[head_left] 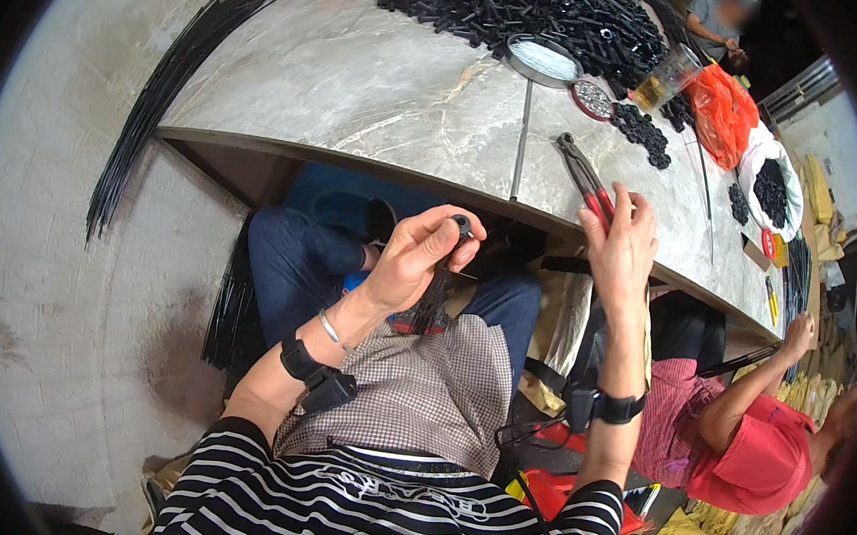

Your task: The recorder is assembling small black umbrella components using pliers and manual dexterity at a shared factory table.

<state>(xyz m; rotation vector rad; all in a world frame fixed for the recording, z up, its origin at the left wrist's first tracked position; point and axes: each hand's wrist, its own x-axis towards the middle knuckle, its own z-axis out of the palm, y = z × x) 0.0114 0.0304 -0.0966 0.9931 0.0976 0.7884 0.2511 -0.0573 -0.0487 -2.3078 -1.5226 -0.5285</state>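
Observation:
My left hand point(417, 257) is closed, thumb and fingers pinching a small black tubular piece point(463, 225) with a round hole in its end. Below that hand hang dark thin rods point(432, 302); whether they join the piece I cannot tell. My right hand point(626, 242) is at the table's front edge, thumb and fingers apart on either side of the red handles of a pair of pliers point(582, 169). The jaws of the pliers point away over the grey marbled table point(361, 87). No firm grip on the handles shows.
A big heap of black tubular parts point(532, 14) covers the far side. Near it are a round dish point(543, 61), a red-rimmed tin of small metal bits point(593, 100) and a glass point(664, 78). Black rods point(169, 95) overhang the left edge. A co-worker in red point(746, 449) sits at right.

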